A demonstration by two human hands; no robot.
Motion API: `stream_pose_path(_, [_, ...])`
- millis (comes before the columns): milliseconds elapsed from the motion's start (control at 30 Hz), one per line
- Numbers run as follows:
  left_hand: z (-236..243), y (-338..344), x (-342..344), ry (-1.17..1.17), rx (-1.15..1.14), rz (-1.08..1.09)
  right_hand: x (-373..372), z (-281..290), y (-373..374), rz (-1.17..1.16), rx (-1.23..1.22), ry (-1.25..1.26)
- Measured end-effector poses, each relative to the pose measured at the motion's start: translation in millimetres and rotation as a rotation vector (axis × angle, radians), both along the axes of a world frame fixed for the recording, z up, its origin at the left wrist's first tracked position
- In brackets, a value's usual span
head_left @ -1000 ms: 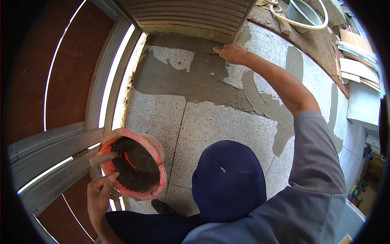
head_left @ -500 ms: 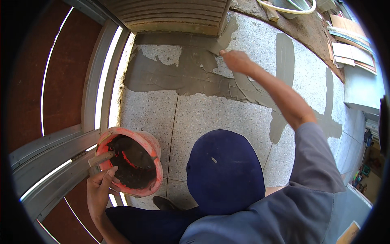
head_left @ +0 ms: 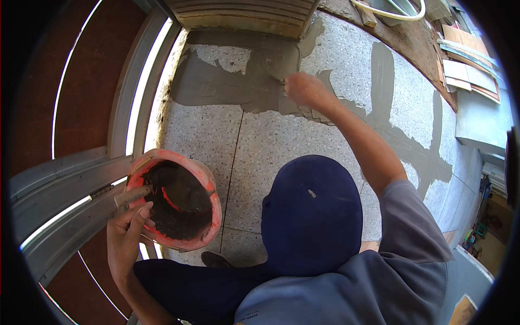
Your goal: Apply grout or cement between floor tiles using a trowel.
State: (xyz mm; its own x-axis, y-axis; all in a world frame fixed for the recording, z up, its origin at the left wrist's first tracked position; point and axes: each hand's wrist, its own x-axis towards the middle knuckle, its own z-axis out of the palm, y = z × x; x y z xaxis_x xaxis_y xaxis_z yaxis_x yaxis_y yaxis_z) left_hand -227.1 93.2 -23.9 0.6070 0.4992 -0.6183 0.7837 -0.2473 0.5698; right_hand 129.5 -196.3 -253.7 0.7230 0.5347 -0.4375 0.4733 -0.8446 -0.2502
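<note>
1. Reddish-brown panels [head_left: 103, 81] are held in a grey metal frame [head_left: 128, 81] along the left, split by thin bright gaps.
2. A ribbed brown structure [head_left: 244, 16] is seen at the top.
3. A pale hose [head_left: 398, 18] is draped over a grey tub [head_left: 388, 6]; 1 wood block [head_left: 368, 18] is set beside it.
4. Flat boards [head_left: 470, 77] are stacked on a pale box [head_left: 485, 122].
5. Small clutter [head_left: 476, 233] is bunched at far right, too small to tell.

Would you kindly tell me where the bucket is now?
In the head view, the bucket is at lower left, between the grey rail and the knee.
</note>
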Motion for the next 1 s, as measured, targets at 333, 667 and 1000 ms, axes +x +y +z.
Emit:
stream_pose_path(333, [6.4,15.0,-23.1,-0.038,0.019,0.059,-42.6,-77.8,69.3,0.004,0.201,-0.396])
stream_pose_path(667, [12.2,16.9,-36.8,-0.104,0.029,0.050,30.4,-30.1,76.0,-0.072,0.227,-0.365])
stream_pose_path(1000, [11.9,18.8,-38.5,-0.107,0.048,0.033,-38.6,-36.4,58.8,0.046,0.174,-0.204])
